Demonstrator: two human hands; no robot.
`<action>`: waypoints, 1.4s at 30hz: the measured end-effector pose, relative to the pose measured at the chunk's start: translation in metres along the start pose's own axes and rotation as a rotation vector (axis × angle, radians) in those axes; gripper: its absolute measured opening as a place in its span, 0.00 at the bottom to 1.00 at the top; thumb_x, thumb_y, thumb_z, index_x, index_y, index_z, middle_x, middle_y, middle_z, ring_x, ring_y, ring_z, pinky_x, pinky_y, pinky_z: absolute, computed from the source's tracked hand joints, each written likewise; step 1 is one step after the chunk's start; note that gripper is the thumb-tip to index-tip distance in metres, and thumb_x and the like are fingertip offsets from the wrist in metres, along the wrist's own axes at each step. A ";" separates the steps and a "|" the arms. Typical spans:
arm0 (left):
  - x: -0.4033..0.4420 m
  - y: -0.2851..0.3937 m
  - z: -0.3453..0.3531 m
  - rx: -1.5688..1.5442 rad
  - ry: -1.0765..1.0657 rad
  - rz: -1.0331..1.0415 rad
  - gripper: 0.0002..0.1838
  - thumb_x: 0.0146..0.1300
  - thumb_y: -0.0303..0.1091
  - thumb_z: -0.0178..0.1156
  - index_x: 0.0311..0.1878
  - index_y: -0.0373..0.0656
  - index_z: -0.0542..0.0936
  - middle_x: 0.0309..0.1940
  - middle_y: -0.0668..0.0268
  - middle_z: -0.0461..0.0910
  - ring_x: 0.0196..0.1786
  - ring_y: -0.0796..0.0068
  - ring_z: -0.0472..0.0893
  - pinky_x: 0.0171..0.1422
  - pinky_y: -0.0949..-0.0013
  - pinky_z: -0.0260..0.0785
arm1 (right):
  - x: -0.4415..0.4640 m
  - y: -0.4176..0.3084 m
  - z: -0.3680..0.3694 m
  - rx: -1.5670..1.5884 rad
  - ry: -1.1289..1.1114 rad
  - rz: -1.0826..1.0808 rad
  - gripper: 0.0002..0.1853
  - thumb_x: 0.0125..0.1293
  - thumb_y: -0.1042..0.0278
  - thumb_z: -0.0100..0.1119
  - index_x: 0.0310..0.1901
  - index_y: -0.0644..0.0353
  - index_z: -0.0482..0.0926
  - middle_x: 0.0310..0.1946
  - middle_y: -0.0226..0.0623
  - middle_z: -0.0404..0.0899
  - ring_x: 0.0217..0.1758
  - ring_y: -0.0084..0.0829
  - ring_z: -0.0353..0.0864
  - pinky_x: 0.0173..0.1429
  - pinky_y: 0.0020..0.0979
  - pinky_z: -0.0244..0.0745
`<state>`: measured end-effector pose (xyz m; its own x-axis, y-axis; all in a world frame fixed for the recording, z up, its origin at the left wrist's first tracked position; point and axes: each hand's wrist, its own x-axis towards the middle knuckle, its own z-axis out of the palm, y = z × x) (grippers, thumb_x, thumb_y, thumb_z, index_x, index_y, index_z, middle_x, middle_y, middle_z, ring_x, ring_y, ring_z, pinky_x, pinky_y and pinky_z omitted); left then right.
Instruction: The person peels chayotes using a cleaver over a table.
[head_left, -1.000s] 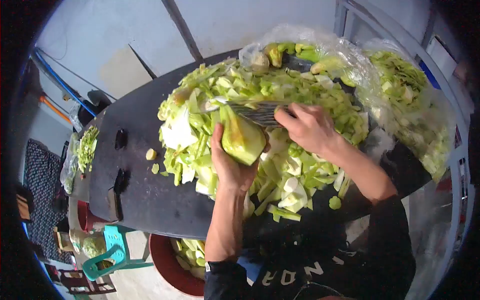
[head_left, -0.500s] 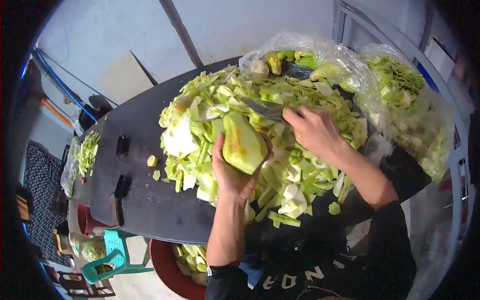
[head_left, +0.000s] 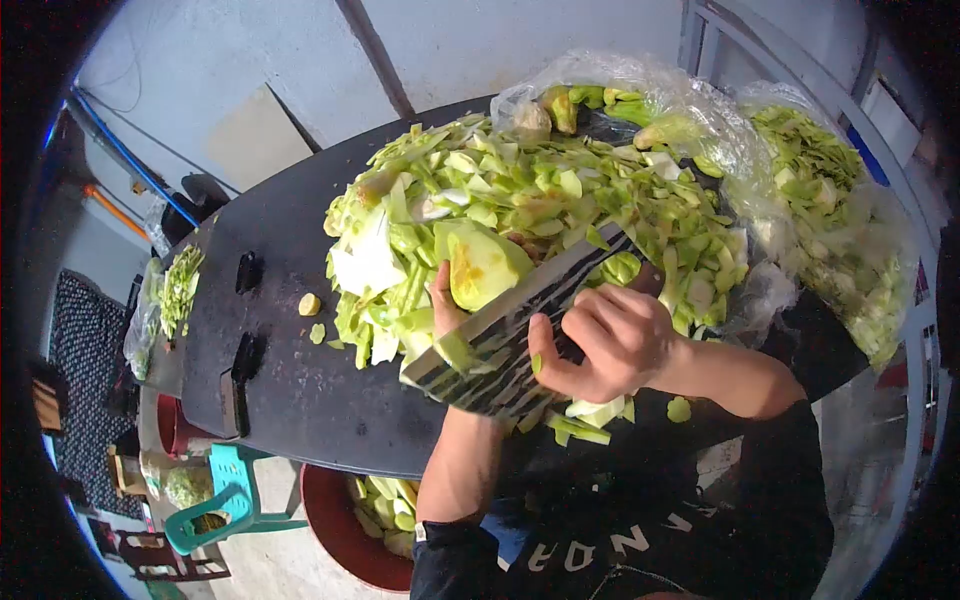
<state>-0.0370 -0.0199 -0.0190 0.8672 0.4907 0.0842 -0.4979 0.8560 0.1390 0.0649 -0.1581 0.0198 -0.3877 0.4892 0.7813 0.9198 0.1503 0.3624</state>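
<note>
My left hand (head_left: 446, 306) is wrapped round a large pale-green peeled fruit (head_left: 484, 264) with a yellow patch, perhaps a green papaya. Most of that hand is hidden behind the blade. My right hand (head_left: 622, 345) grips a broad-bladed knife (head_left: 500, 345), its handle mostly covered by the fingers. The wide blade slants in front of the fruit and my left wrist, and a green sliver (head_left: 456, 352) clings to it. Beneath and behind both hands spreads a big heap of green peelings (head_left: 520, 185).
The heap lies on a dark table (head_left: 290, 400). A clear plastic bag (head_left: 740, 165) with whole fruits stands behind, and a bag of peelings (head_left: 830, 230) at the right. Below the table edge are a red-brown tub (head_left: 325, 520) with pale pieces and a turquoise stool (head_left: 235, 500).
The knife has swung down and toward me from the fruit's far side, so its broad face now covers my left hand. My left hand keeps its hold on the fruit.
</note>
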 end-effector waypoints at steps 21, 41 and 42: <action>-0.005 0.000 0.021 0.343 0.217 0.036 0.31 0.69 0.57 0.41 0.65 0.45 0.70 0.63 0.58 0.73 0.63 0.55 0.74 0.68 0.48 0.66 | -0.005 0.025 -0.004 -0.016 -0.191 0.241 0.10 0.54 0.69 0.58 0.39 0.54 0.77 0.21 0.29 0.67 0.21 0.27 0.77 0.24 0.28 0.75; 0.004 0.007 0.002 0.304 0.026 0.077 0.28 0.69 0.55 0.47 0.56 0.40 0.75 0.45 0.55 0.82 0.47 0.58 0.81 0.55 0.56 0.75 | 0.001 -0.003 0.000 0.027 0.018 0.013 0.08 0.47 0.78 0.61 0.32 0.58 0.77 0.18 0.25 0.58 0.18 0.23 0.66 0.18 0.23 0.63; 0.005 0.007 0.001 0.310 -0.048 0.029 0.27 0.69 0.55 0.46 0.56 0.40 0.75 0.45 0.55 0.82 0.47 0.58 0.81 0.55 0.56 0.75 | 0.001 -0.003 0.000 0.027 0.017 0.013 0.08 0.47 0.78 0.61 0.32 0.58 0.77 0.18 0.25 0.58 0.18 0.23 0.66 0.18 0.23 0.63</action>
<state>-0.0363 -0.0115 -0.0164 0.8551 0.4997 0.1381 -0.5064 0.7479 0.4291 0.0617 -0.1582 0.0192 -0.3768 0.4762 0.7946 0.9259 0.1675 0.3387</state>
